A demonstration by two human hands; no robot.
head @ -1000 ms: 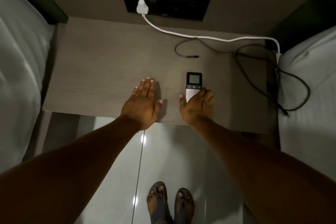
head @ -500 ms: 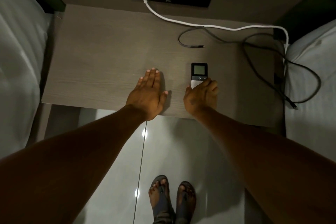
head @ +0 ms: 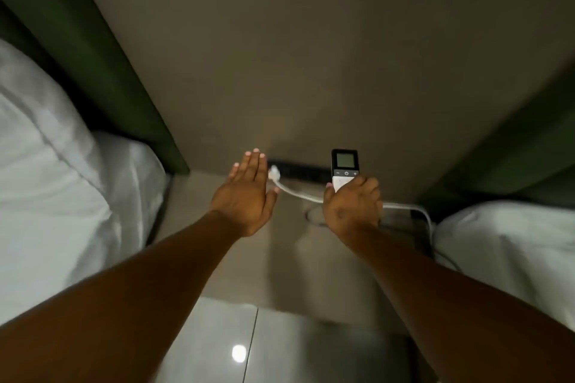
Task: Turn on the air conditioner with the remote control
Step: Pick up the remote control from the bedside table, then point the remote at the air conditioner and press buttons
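My right hand [head: 353, 208] grips the lower end of a small remote control [head: 344, 166] and holds it up in the air above the bedside table [head: 242, 264]. The remote has a black top with a grey screen, a row of buttons under it, and a white lower body. Its screen faces me and its top points up toward the wall. My left hand [head: 245, 196] hovers to the left of it, flat, fingers together and extended, holding nothing. No air conditioner is in view.
A white plug and cable [head: 281, 185] run from a dark socket panel [head: 298, 169] on the wall across the table. White bedding lies at left [head: 53, 183] and right [head: 504, 246], with green headboards [head: 102, 71] behind. Glossy floor tiles [head: 280, 348] lie below.
My right hand has closed on the remote and lifted it off the table. My left hand has risen from the tabletop too. The view has tilted up toward the wall.
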